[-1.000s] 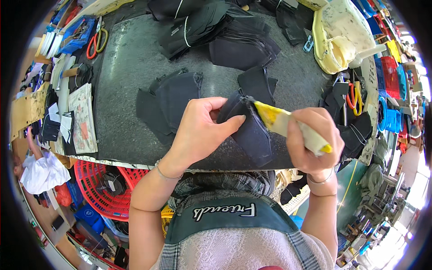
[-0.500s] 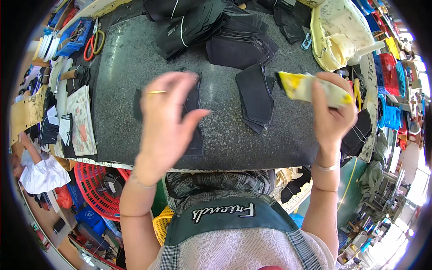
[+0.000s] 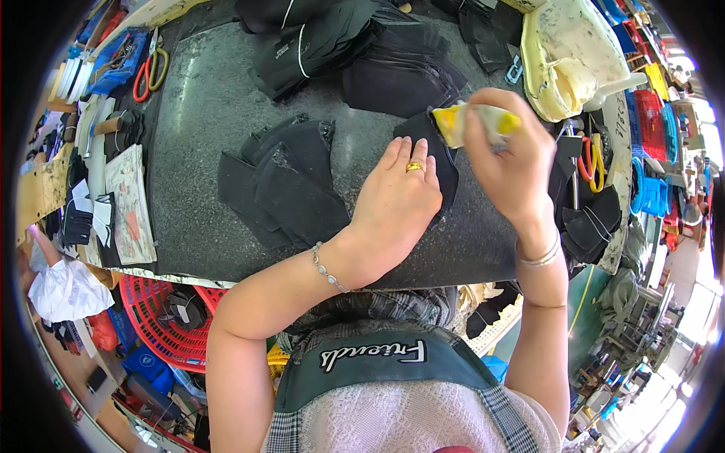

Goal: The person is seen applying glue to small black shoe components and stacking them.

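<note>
Dark speckled worktable (image 3: 204, 151), crowded with black fabric pieces (image 3: 291, 185). Left hand (image 3: 396, 200) flat, fingers spread, pressing a black fabric piece (image 3: 445, 170) down. Right hand (image 3: 510, 155) just beside, closed around a yellow brush (image 3: 479, 121), tip touching that piece's upper edge

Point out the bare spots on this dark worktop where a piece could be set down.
Bare worktop lies between the orange-handled scissors and the flat black pieces. Crowded: the far edge under bundled black pieces, and under both hands, left and right.
</note>
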Demonstrator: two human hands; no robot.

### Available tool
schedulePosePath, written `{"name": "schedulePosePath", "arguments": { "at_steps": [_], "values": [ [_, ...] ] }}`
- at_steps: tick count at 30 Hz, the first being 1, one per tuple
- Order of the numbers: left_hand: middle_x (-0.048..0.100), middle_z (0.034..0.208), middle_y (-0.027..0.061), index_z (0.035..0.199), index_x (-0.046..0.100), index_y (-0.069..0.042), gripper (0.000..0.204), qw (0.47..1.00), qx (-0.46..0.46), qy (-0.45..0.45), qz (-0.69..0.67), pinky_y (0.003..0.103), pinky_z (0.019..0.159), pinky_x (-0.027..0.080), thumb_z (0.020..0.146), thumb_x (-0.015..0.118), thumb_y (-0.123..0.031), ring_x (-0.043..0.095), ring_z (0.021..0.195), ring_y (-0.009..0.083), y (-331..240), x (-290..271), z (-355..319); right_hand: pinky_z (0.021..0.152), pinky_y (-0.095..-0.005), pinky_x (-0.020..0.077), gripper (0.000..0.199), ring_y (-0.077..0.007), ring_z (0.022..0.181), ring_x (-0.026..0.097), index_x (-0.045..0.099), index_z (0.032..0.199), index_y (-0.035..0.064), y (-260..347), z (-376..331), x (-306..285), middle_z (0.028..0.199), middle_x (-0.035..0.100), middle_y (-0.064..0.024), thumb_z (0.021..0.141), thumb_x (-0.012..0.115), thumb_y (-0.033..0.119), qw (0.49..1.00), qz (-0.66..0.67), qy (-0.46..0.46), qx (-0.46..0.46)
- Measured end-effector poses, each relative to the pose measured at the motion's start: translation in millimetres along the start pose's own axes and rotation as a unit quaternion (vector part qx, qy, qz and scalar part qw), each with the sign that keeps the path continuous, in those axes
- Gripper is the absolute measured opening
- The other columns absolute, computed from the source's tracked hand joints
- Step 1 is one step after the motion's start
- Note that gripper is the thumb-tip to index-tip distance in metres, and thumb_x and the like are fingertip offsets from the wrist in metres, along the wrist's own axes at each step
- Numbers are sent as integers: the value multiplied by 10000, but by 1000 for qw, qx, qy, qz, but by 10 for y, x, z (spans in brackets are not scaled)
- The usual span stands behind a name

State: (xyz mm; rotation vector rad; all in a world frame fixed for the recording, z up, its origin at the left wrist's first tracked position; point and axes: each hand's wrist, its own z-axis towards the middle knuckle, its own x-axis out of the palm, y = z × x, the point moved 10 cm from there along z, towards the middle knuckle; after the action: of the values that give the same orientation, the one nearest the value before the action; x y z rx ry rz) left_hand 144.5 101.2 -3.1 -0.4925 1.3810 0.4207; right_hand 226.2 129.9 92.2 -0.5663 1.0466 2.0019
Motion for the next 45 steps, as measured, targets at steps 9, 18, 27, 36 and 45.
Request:
{"name": "schedulePosePath", "arguments": {
  "at_steps": [9,18,27,36,45],
  "values": [
    [639,1219,207,1184,623,49,412,999,4,-37,-9,404,1059,427,859,639,-204,610,1152,325,-33,-39,-49,560,-220,486,58,-83,654,617,645,903,-36,-275,-108,-602,803,670,-51,868,652,10,982,70,-87,152],
    [667,1174,194,1170,654,38,430,970,-166,-176,-15,499,1031,450,742,695,44,630,1139,331,772,-1375,-998,569,-217,508,98,-69,669,611,650,963,-17,-430,-358,-650,803,649,-29,888,658,45,974,77,-112,182],
    [570,1323,144,1207,604,9,560,970,6,-85,-227,478,1095,385,706,774,-175,492,1289,338,70,-566,-447,608,-219,472,81,-64,668,596,658,943,7,-439,-289,-343,792,656,-40,868,661,38,981,68,-64,167],
    [597,1269,210,1166,630,32,420,995,47,-48,-79,420,1030,457,851,638,-246,569,1196,351,-238,-39,-258,653,-243,493,111,-102,725,619,653,980,-14,-533,-373,-701,844,658,-57,875,672,19,953,100,-138,249],
    [582,1264,285,1177,609,88,435,996,85,21,-20,408,1038,462,787,623,-104,563,1204,398,-360,-90,-258,812,-362,491,378,-278,909,631,712,1023,79,-563,-141,-1039,963,683,-97,723,618,-132,940,-312,-137,-30]
  ]
}}
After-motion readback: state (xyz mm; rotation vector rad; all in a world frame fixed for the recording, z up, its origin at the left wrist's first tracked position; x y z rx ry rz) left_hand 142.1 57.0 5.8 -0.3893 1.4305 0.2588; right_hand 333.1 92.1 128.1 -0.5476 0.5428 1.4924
